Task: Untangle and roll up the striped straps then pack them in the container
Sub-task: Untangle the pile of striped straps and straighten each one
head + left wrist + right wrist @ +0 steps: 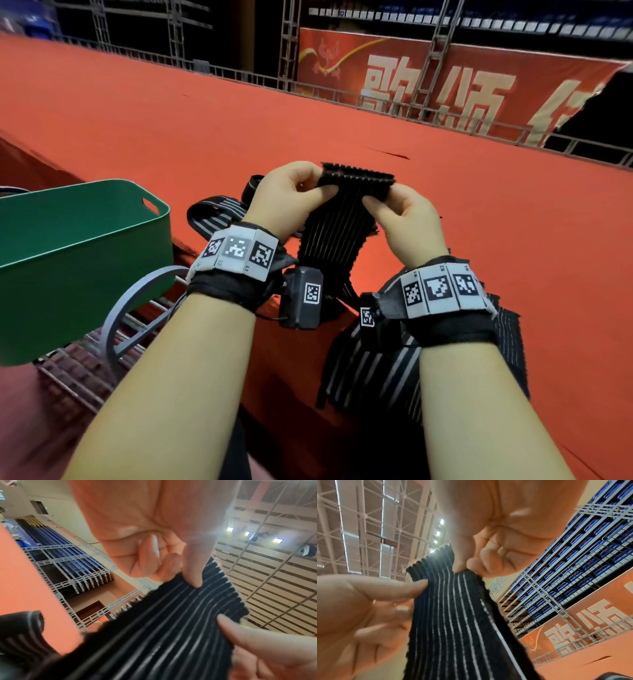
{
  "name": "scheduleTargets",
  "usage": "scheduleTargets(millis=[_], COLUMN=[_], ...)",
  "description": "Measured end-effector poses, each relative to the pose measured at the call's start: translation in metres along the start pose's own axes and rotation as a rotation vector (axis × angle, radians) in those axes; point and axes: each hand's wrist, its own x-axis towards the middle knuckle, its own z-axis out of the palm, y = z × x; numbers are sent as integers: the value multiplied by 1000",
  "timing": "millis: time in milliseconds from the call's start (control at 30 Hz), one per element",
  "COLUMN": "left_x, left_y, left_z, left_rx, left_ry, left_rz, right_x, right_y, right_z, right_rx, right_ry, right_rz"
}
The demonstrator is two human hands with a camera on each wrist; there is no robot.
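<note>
A black strap with thin white stripes is held up above the red surface by its top end. My left hand pinches its left top corner and my right hand pinches the right one. The left wrist view shows my left hand's thumb pressing on the strap. In the right wrist view my right hand pinches the strap's edge. The strap's lower length runs down between my wrists to the table edge. Another striped strap lies looped behind my left hand. A green container stands at the left.
A red cloth-covered surface stretches ahead with free room. A grey metal frame with a ring sits under the green container. Metal trusses and a red banner stand beyond the far edge.
</note>
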Motion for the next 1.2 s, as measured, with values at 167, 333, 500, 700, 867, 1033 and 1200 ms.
scheduleTargets(millis=[167,333,500,700,867,1033,1200], left_x=[-10,-21,-21,-26,-28,-34,-22], left_y=[-14,-22,-13,-14,-34,-44,-55], left_z=[-11,-15,-22,-35,-38,-31,-27], left_rx=[-21,183,112,147,351,435,340], left_ry=[-84,-193,-75,-102,-405,-517,-226], left_rz=[-95,-135,-193,-216,-355,-423,-440], right_x=[6,18,35,52,61,65,64], right_y=[-16,-32,-54,-71,-80,-81,-77], right_z=[-4,-4,-7,-9,-12,-16,-21], right_rx=[91,182,271,276,248,251,205], right_ry=[28,65,104,105,79,79,50], right_rz=[100,106,57,9,-13,-5,0])
